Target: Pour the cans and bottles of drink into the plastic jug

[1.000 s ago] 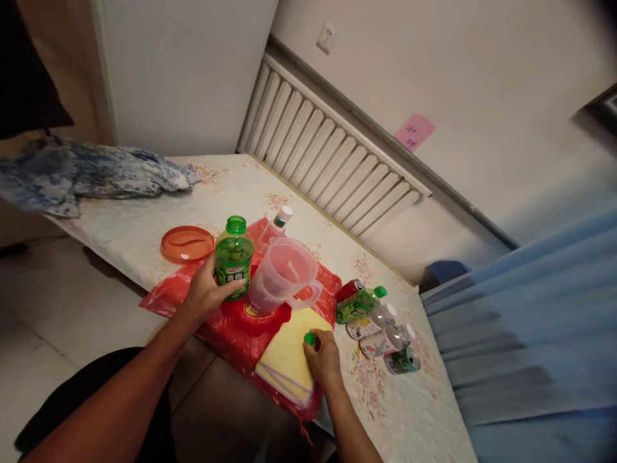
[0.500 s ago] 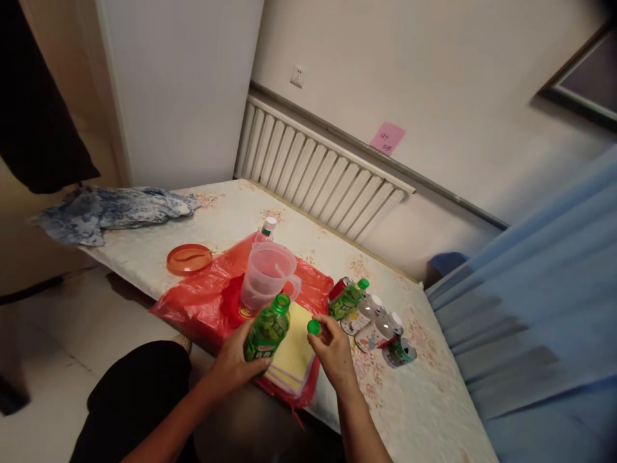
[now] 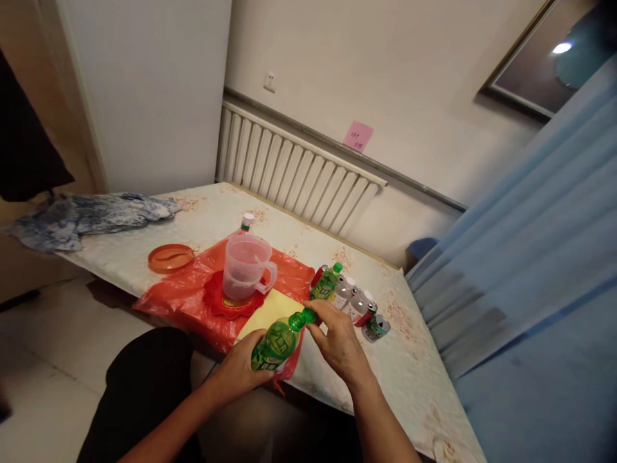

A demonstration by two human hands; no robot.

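A green plastic drink bottle [image 3: 276, 345] is wrapped in the fingers of my left hand [image 3: 241, 366], tilted with its neck toward the right. Between the thumb and fingers of my right hand [image 3: 340, 341] is a green bottle cap [image 3: 309, 315], right at the bottle's mouth; whether it touches the rim I cannot tell. Below and behind the bottle lie yellow sheets [image 3: 270, 310]. Past them a clear pinkish plastic jug [image 3: 247, 260] with a handle stands at a scalloped red dish [image 3: 216, 297]. Red plastic sheeting [image 3: 168, 299] spreads underneath.
Right of my hands stands a row with a second green bottle [image 3: 328, 281], white-capped clear bottles [image 3: 359, 305] and an open can [image 3: 376, 328]. An orange round lid [image 3: 171, 257] lies at left, near a crumpled blue-white cloth [image 3: 96, 218]. A white-capped bottle [image 3: 246, 223] stands behind the jug.
My right hand has brought the cap from beside the bottle to its mouth. The bottle has tipped from nearly upright toward the right. The whole view has shifted.
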